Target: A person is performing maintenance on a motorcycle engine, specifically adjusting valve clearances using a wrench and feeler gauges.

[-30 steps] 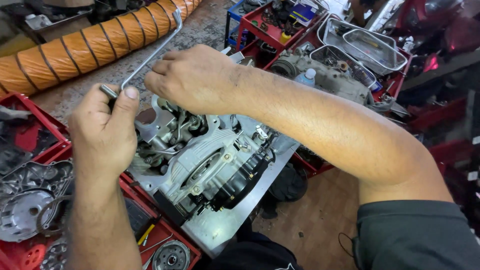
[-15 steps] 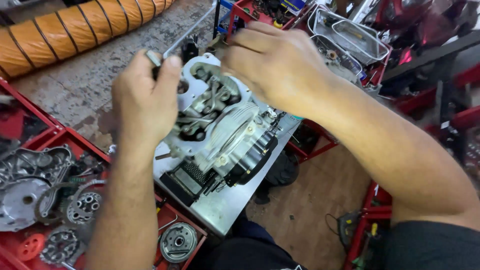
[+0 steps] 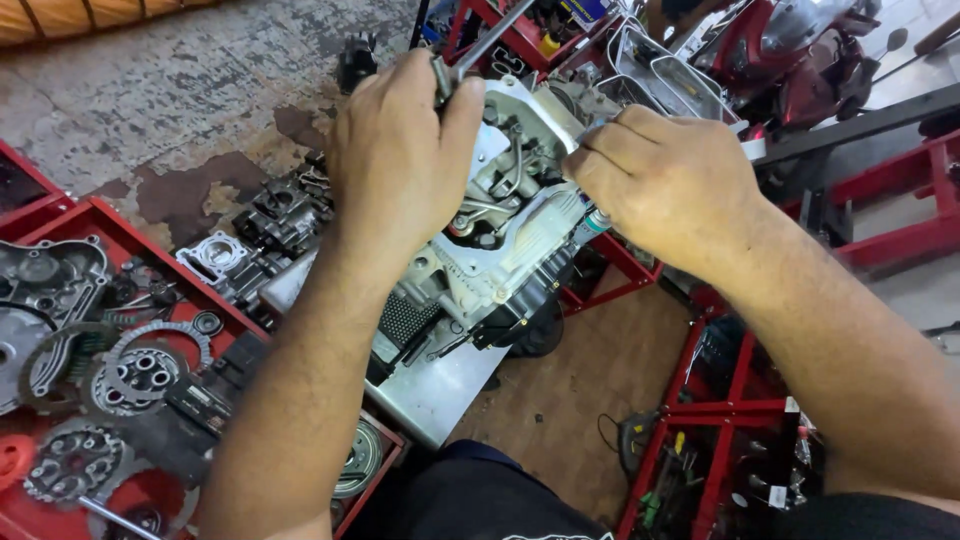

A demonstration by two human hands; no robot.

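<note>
Left hand [image 3: 400, 160] sits on top of the engine block [image 3: 500, 250], fingers curled tight around the socket end of a long metal wrench [image 3: 480, 50]; the wrench shaft runs up and right from the fist toward the top edge of the view. Thumb and forefinger pinch the dark socket right above the block's upper end. Right hand [image 3: 670, 185] is at the block's right side, fingers bunched narrow, pinching a small part against the casing; a small tube with a teal band [image 3: 592, 222] pokes out just below the fingers, touching or nearly touching the block, cannot tell which. What exactly the right fingertips grip is hidden.

Engine block is silver-grey, lying tilted on a flat metal plate [image 3: 430, 385], which rests over the right end of a red tray [image 3: 100, 230]. Block takes the plate's far half; near corner of the plate is bare. Red tray at left holds gears and clutch discs [image 3: 140, 370], a grey cover casting [image 3: 40, 290] at its left edge, and a round orange part [image 3: 12, 460] at the near left corner. Loose cylinder parts [image 3: 260, 230] lie on the concrete floor [image 3: 180, 90] just beyond the tray's far edge. Red metal racks [image 3: 720, 440] stand at right, near the right forearm. A clear-lidded tray of parts [image 3: 670, 80] sits beyond the right hand.
</note>
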